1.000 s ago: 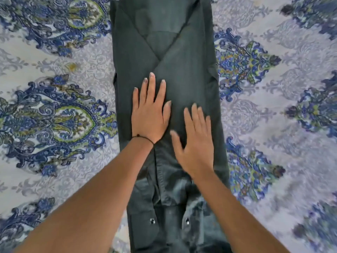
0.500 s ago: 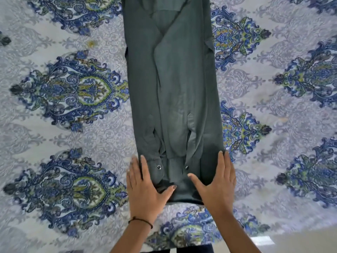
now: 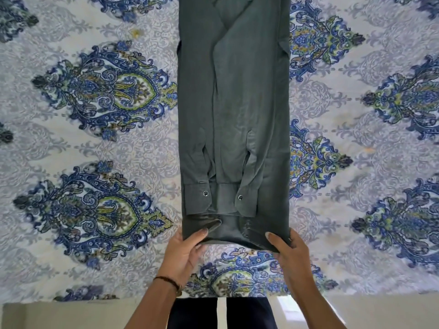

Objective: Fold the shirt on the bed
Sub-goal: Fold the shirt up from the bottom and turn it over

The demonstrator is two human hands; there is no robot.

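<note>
A dark grey-green shirt [image 3: 234, 110] lies on the bed as a long narrow strip, its sides and both sleeves folded inward. Two snap cuffs lie near its near end. My left hand [image 3: 184, 254] grips the near left corner of the hem, thumb on top and fingers underneath. My right hand [image 3: 288, 251] grips the near right corner the same way. The hem edge is slightly lifted and curled between them. The shirt's far end runs out of the top of the view.
The bedspread [image 3: 99, 143] is white and lilac with large blue and green paisley medallions on both sides of the shirt. The bed's near edge [image 3: 71, 302] runs across the bottom, with pale floor and my dark trousers [image 3: 197, 314] below it.
Both hands slid down the shirt from its middle to the near hem. They lay flat a moment ago and now grip the two hem corners.
</note>
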